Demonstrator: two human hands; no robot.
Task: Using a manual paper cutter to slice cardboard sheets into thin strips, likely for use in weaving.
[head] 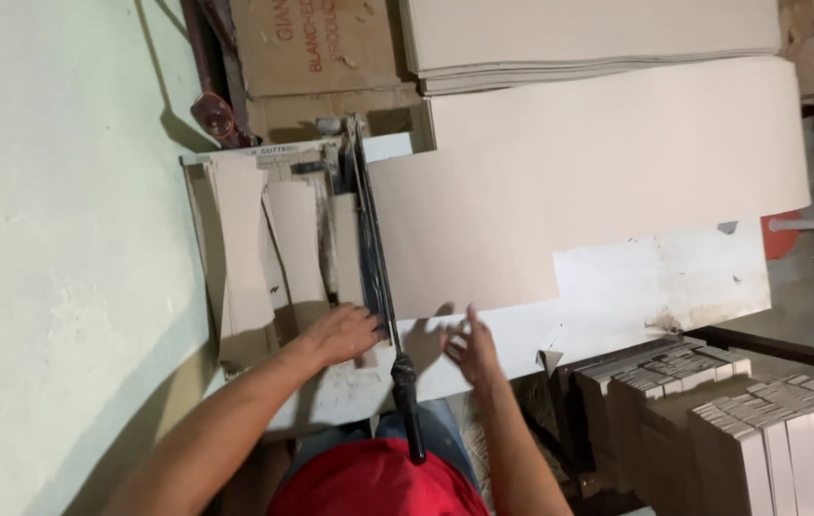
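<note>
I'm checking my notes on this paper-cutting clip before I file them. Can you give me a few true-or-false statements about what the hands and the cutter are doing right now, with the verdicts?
1. The left hand rests flat beside the cutter blade arm. True.
2. The right hand grips the black handle. False: it is open, near the edge of the large beige sheet, and the handle is free.
3. Cut strips lie left of the blade. True.
4. The large beige sheet lies left of the blade. False: it stretches to the right.
5. The person wears a blue shirt. False: the red shirt is plain to see.
</note>
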